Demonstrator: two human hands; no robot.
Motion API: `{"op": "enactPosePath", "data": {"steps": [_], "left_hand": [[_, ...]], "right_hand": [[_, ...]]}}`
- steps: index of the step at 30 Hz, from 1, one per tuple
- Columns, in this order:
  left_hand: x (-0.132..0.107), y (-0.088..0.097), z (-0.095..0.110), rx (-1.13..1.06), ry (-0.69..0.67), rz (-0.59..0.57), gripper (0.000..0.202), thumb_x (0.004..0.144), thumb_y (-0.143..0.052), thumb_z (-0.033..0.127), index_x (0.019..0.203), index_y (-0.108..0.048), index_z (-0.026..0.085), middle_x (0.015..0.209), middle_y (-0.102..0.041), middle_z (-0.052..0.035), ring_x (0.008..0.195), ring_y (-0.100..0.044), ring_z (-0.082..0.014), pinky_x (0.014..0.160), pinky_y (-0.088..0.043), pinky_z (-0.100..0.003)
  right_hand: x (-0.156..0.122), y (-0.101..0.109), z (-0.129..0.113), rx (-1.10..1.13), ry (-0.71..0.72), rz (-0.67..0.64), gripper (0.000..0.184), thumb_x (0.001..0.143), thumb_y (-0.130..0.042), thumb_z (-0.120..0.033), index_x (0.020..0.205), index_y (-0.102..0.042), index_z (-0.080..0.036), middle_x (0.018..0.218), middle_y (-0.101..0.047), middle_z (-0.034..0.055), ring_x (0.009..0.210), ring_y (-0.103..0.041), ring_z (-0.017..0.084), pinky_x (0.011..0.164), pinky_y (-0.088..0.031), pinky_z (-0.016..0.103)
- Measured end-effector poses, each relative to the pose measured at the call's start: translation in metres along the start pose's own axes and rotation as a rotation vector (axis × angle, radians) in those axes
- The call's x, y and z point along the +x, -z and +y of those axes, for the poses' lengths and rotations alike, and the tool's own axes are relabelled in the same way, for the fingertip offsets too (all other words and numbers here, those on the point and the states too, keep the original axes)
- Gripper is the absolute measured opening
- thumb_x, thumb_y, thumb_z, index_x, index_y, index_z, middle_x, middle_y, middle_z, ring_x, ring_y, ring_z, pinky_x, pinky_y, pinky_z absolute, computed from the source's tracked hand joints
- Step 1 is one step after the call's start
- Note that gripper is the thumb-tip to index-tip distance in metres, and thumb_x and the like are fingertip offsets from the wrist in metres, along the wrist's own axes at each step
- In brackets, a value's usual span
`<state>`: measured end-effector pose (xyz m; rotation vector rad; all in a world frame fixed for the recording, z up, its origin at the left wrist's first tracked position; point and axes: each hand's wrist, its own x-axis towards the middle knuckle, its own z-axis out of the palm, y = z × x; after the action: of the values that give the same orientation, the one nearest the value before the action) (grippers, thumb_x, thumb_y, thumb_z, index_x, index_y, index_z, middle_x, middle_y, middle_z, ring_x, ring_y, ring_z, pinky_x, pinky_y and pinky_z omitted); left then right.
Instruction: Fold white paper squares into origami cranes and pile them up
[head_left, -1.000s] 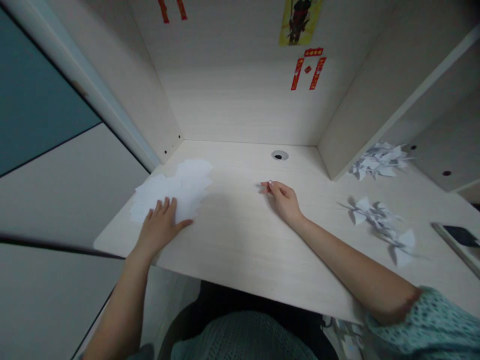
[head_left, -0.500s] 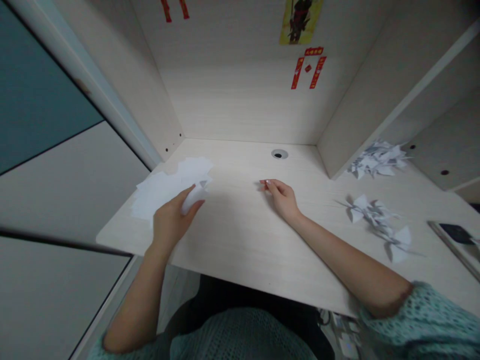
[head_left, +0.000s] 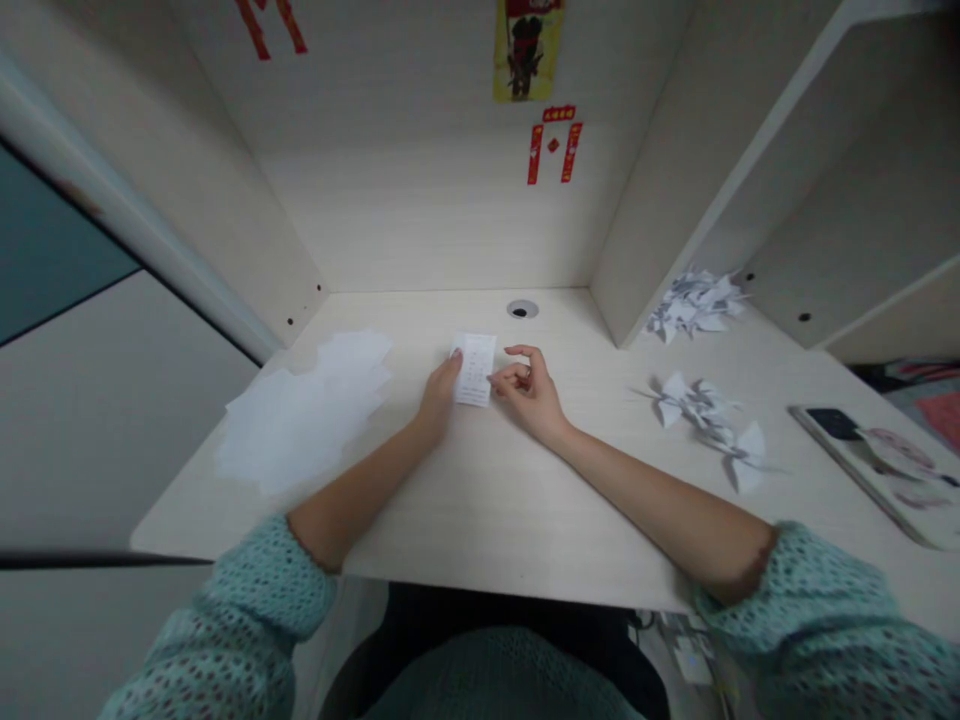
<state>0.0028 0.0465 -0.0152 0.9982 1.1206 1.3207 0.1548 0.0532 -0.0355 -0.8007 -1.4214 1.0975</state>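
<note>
A small white paper slip (head_left: 475, 367) with faint print lies at the middle of the pale wooden desk (head_left: 480, 500). My left hand (head_left: 439, 395) pinches its left edge, fingers closed on it. My right hand (head_left: 529, 390) touches the slip's right edge with fingertips curled in a pinch. To the left of both hands lies a loose pile of white paper sheets (head_left: 300, 415).
Folded white paper pinwheels (head_left: 705, 415) lie on the desk at the right, and more folded paper shapes (head_left: 694, 303) are heaped on a shelf behind them. A phone on a tablet or book (head_left: 874, 455) sits at far right. A cable hole (head_left: 522, 309) is at the back.
My left hand took one slip from the pile and carried it right to the desk's middle, where my right hand now meets it. The camera view shifted right and down.
</note>
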Motion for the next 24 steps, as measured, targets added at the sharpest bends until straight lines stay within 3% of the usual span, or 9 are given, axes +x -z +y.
{"op": "enactPosePath", "data": {"steps": [4,10,17,20,24], "left_hand": [[-0.001,0.005,-0.003,0.023,-0.036,-0.029,0.067,0.075,-0.045,0.071,0.103,-0.067,0.014,0.098,-0.072,-0.0104,0.092,-0.067,-0.0267,0.079,-0.050,-0.036],[-0.003,0.012,-0.007,0.099,-0.055,-0.091,0.064,0.079,-0.042,0.069,0.100,-0.067,0.014,0.097,-0.072,-0.0101,0.089,-0.067,-0.0252,0.076,-0.051,-0.034],[-0.010,0.009,-0.003,0.114,-0.142,-0.131,0.049,0.082,-0.051,0.056,0.106,-0.064,0.016,0.098,-0.071,-0.0070,0.091,-0.066,-0.0228,0.079,-0.051,-0.033],[-0.011,0.006,0.002,0.044,-0.128,-0.082,0.046,0.080,-0.053,0.055,0.103,-0.065,0.016,0.099,-0.071,-0.0070,0.094,-0.065,-0.0238,0.080,-0.052,-0.033],[-0.009,0.003,0.006,-0.122,-0.086,0.003,0.063,0.081,-0.038,0.068,0.104,-0.065,0.015,0.106,-0.070,-0.0107,0.098,-0.065,-0.0259,0.078,-0.054,-0.036]], "right_hand": [[0.000,0.000,-0.001,-0.059,0.013,-0.008,0.039,0.077,-0.064,-0.033,0.110,-0.043,-0.026,0.066,-0.057,-0.0069,0.054,-0.052,0.011,0.058,-0.042,0.024],[-0.005,0.000,-0.012,-0.190,0.138,-0.079,0.035,0.080,-0.061,-0.027,0.111,-0.047,-0.025,0.074,-0.054,-0.0036,0.061,-0.052,0.011,0.059,-0.043,0.024],[-0.004,0.002,-0.012,-0.306,0.212,-0.029,0.018,0.084,-0.057,-0.024,0.098,-0.067,-0.023,0.080,-0.062,0.0025,0.072,-0.056,0.014,0.067,-0.045,0.028],[-0.003,0.003,-0.011,-0.302,0.240,-0.051,0.023,0.086,-0.052,-0.020,0.101,-0.070,-0.023,0.086,-0.065,0.0046,0.080,-0.059,0.016,0.071,-0.047,0.030],[-0.002,0.004,-0.009,-0.316,0.277,-0.007,0.031,0.085,-0.049,-0.016,0.109,-0.067,-0.026,0.094,-0.066,0.0049,0.084,-0.060,0.016,0.073,-0.048,0.032]]}}
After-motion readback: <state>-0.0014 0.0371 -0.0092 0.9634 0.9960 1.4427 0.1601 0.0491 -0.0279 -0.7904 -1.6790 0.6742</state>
